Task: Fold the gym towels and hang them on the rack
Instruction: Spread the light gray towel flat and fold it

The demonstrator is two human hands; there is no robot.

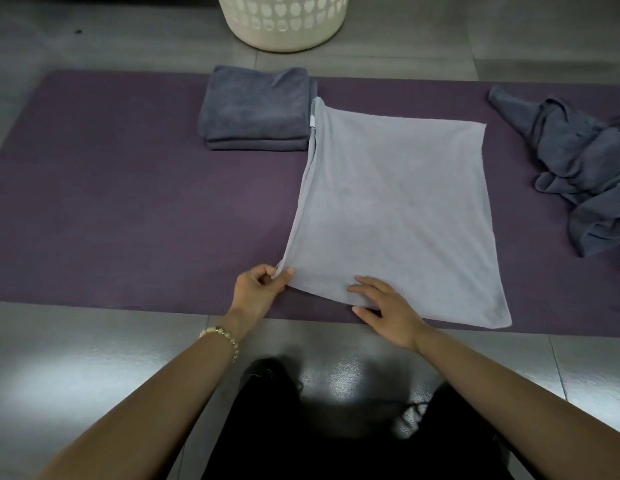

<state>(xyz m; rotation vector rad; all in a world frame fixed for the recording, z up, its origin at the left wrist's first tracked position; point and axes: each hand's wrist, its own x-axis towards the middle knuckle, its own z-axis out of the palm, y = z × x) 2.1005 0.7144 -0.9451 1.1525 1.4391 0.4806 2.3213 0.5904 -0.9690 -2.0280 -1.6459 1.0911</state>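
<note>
A light grey towel (391,202), folded over once, lies flat on a purple mat (128,202). My left hand (258,289) pinches the towel's near left corner between thumb and fingers. On the towel's near edge rests my right hand (384,306), its fingers spread flat on the cloth. A stack of folded dark grey towels (256,109) sits at the mat's far side, touching the light towel's far left corner. No rack is in view.
A crumpled heap of dark grey towels (578,168) lies on the mat's right end. A white plastic laundry basket (284,22) stands on the tiled floor (76,358) beyond the mat. My dark-clothed legs show at the bottom.
</note>
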